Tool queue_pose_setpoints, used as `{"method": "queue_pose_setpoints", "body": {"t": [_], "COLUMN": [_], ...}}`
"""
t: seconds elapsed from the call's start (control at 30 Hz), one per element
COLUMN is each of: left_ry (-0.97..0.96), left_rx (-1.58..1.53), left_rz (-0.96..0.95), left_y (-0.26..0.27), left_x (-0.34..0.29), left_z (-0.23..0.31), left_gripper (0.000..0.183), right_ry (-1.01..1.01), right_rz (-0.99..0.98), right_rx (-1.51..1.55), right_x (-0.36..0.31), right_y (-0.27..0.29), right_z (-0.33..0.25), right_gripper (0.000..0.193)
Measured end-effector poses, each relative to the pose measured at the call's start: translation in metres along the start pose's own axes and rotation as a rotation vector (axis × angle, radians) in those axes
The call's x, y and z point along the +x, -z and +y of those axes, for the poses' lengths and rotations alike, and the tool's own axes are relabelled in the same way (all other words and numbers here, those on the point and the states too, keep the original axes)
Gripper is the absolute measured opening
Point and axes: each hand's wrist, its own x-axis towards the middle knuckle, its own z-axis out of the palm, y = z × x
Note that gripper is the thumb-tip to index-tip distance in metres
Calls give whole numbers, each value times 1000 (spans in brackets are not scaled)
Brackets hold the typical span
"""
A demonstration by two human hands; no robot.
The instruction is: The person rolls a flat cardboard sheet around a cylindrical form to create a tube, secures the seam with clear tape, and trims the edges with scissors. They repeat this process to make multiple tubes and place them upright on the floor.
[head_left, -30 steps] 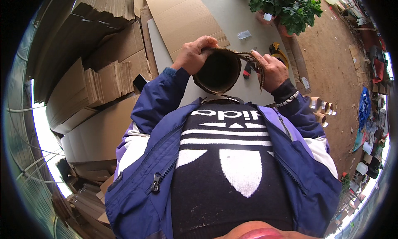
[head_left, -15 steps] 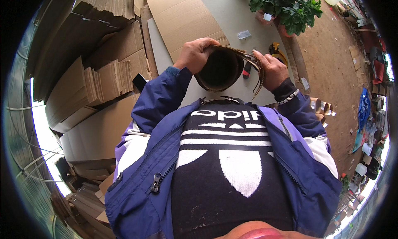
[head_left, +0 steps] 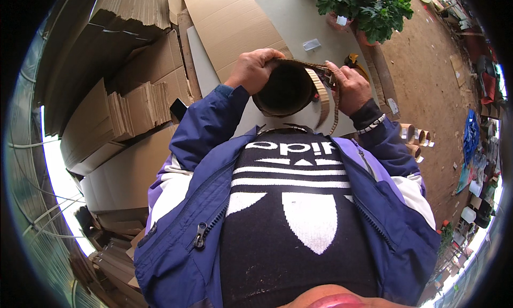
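Pinching cardboard tube by rim in left grip, by loose edge in right grip, aiming mouth cameraward, long axis toward desk, hiding far end!

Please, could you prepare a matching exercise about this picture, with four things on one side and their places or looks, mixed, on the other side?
Things:
1. cardboard roll
2. left hand
3. right hand
4. potted plants

Descriptions:
A. holding the cardboard roll at its upper left rim
B. leafy and green, at the far right of the table
C. round opening, dark inside
D. holding the cardboard roll to the right of its opening

Right pairs: 1-C, 2-A, 3-D, 4-B
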Motion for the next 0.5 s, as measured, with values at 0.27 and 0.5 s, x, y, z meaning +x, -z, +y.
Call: {"method": "queue_pose_setpoints", "body": {"t": [0.27, 0.5], "left_ry": [6, -36], "left_rx": [181, 75], "left_rz": [130, 55], "left_y": [3, -1], "left_x": [-15, -12], "left_z": [2, 0], "left_gripper": [20, 20], "right_ry": [39, 93], "right_rz": [-33, -69], "right_rx": [-22, -57], "right_x": [3, 16], "right_y": [8, 8], "right_z": [5, 1], "right_gripper": [60, 62]}}
